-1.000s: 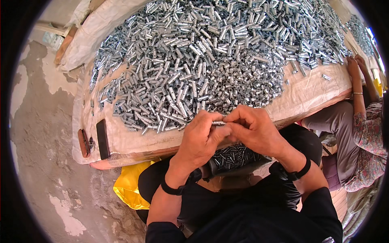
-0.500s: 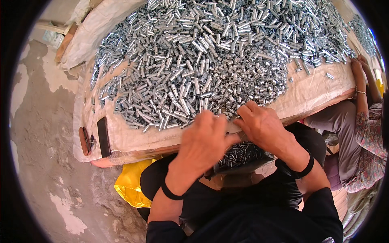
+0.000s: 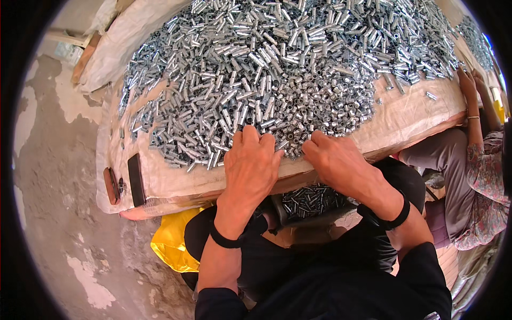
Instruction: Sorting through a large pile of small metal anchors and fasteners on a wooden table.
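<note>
My left hand [image 3: 249, 164] reaches to the near edge of a heap of silvery metal tubes [image 3: 224, 101]. Its fingers are bent down among the tubes, thumb to the right; what they pinch is hidden beneath the hand. To the right, my right hand [image 3: 341, 160] is closed, thumb and fingers drawn together beside a patch of short metal sleeves [image 3: 320, 96]. Anything in that grip is too small or covered to name. Both hands are over the front edge of the cloth-covered table [image 3: 416, 114].
Below the table edge, between my legs, a dark container [image 3: 312, 201] holds many small metal pieces. A dark flat phone-like object [image 3: 136, 180] and a brown folded case [image 3: 111, 186] lie at the left. A yellow bag [image 3: 176, 242] hangs below. Another person [image 3: 480, 186] sits at the right.
My left hand has moved left and forward, from over the table edge onto the tubes. My right hand has shifted slightly left and stays closed. More of the container below now shows.
</note>
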Available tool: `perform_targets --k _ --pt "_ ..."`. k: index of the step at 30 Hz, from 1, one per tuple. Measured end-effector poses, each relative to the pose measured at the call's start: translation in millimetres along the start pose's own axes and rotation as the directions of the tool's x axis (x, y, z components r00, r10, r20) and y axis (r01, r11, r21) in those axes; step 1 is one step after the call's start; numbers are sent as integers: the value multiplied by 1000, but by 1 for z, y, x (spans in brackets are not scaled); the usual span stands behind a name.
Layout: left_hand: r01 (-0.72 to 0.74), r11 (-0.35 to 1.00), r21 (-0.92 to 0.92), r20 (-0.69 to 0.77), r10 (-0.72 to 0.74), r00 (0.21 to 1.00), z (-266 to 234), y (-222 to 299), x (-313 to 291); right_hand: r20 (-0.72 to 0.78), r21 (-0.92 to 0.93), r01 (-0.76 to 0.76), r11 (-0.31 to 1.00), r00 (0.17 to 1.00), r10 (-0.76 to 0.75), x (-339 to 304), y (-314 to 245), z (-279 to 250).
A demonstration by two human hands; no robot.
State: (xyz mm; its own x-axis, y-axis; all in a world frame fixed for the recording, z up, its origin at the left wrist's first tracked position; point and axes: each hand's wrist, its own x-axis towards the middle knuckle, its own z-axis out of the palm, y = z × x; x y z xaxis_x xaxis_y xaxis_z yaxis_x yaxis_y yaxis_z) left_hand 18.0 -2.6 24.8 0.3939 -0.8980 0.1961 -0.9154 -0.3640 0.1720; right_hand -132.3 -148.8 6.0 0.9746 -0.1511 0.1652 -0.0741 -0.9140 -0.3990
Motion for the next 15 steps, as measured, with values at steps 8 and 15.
perform_targets --k 8,15 --pt "-46 994 -98 9 47 999 -1 -1 0 53 -80 -14 997 998 18 3 -2 -3" --pt "-81 871 -484 -159 4 987 3 -2 -1 -185 316 -17 948 980 79 -1 5 8"
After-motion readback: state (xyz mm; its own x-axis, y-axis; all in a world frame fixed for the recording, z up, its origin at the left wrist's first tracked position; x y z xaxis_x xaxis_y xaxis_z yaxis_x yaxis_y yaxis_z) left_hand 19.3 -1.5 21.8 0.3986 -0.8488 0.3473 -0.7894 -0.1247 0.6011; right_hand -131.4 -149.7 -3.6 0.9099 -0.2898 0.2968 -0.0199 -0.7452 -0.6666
